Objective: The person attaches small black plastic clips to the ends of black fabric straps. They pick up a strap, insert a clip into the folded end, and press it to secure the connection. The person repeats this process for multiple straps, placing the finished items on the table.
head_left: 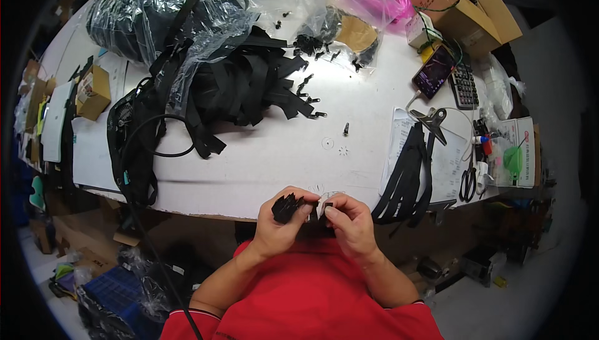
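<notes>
My left hand is closed around a bundle of black fabric strips, which look like zipper tape. Close beside it, at the table's front edge, my right hand pinches a small black piece between thumb and forefinger. Whether that piece is joined to the strips cannot be made out. Ahead of my hands a single small black zipper slider rests on the white table. Farther off lie several more loose sliders. Other black strips hang over the front edge on the right, under a metal bulldog clip.
A large heap of black strips and plastic-wrapped black goods fill the left and back. On the right are a phone, a calculator, scissors and cardboard boxes. A black cable crosses the left front edge.
</notes>
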Demonstrator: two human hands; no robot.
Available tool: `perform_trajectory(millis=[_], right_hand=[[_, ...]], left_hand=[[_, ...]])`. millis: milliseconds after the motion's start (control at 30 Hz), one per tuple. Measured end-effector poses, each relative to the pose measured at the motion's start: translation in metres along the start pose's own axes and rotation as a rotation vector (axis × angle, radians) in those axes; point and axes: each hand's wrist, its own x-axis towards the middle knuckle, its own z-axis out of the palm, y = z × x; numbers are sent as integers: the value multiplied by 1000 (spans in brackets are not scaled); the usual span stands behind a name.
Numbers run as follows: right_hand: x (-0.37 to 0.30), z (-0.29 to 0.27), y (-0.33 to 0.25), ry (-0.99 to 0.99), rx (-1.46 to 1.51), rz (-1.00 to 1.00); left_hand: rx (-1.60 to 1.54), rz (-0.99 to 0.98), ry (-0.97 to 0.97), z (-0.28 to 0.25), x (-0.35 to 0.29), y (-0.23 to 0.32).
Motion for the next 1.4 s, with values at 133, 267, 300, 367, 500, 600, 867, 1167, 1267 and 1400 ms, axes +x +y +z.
perform_trajectory(millis=[133,267,300,367,500,600,867,1167,1267,1400], right_hand=[[1,3,-6,-33,-72,11],[1,1,-7,-57,-66,45],[1,1,-7,-52,-90,38],[2,1,-8,-44,-137,25],[3,6,5,53,-280,-152],[5,1,6,13,-491,-208],[3,9,-5,27,-659,-258],[1,16,18,212,-443,-268],[11,3,6,104,-866,-624],[9,9,-8,86,-635,-449]], left_hand=[[-22,-22,-16,1,-1,2],[-11,-27,-55,-1,0,6],[5,-32,-68,-2,0,6],[36,-44,-93,-4,1,7],[-40,-129,-26,-3,2,7],[-4,-55,21,0,0,4],[205,132,32,-1,1,0],[649,548,23,0,10,5],[253,203,54,-3,0,-4],[261,204,15,-5,1,-7]])
